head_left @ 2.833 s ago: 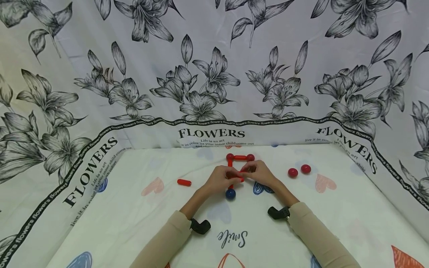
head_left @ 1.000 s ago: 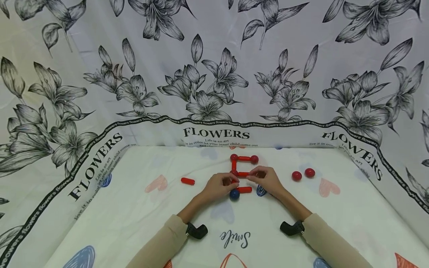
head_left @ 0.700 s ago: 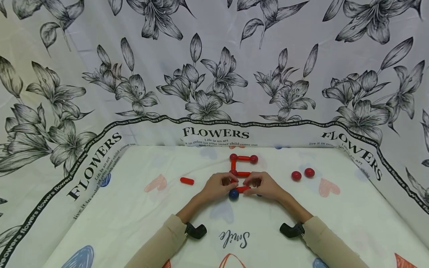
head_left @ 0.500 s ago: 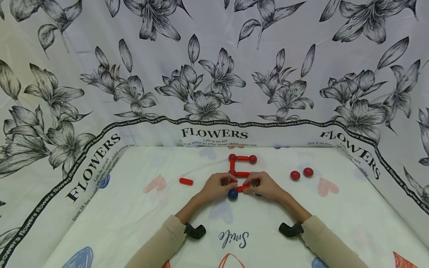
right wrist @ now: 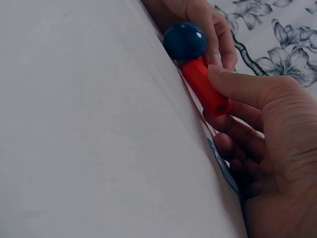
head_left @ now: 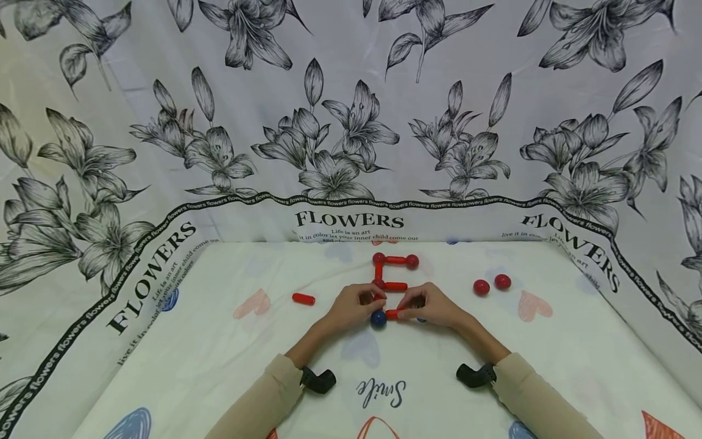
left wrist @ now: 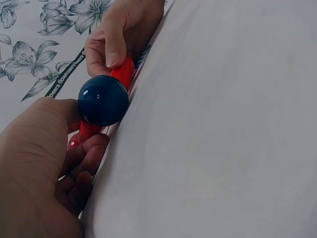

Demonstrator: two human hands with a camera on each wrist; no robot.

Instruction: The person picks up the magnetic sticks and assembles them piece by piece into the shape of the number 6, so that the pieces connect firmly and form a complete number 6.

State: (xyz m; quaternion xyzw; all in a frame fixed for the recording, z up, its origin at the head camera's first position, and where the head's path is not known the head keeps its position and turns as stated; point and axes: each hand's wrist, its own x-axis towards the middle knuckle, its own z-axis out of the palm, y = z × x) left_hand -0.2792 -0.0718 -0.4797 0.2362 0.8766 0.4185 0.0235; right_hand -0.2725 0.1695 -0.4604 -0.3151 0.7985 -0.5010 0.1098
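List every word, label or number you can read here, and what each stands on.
"FLOWERS": wall cloth, three times.
"flowers": its black band, repeated.
"Life is an art": wall cloth.
"it in color let your inner child come out": wall cloth.
"Smile": tablecloth, upside down.
Too small or cut off: the wall cloth's lowest line.
No numbers show.

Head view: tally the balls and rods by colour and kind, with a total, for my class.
Red balls: 5
Blue ball: 1
Red rods: 6, one partly hidden by the left hand
Total: 12
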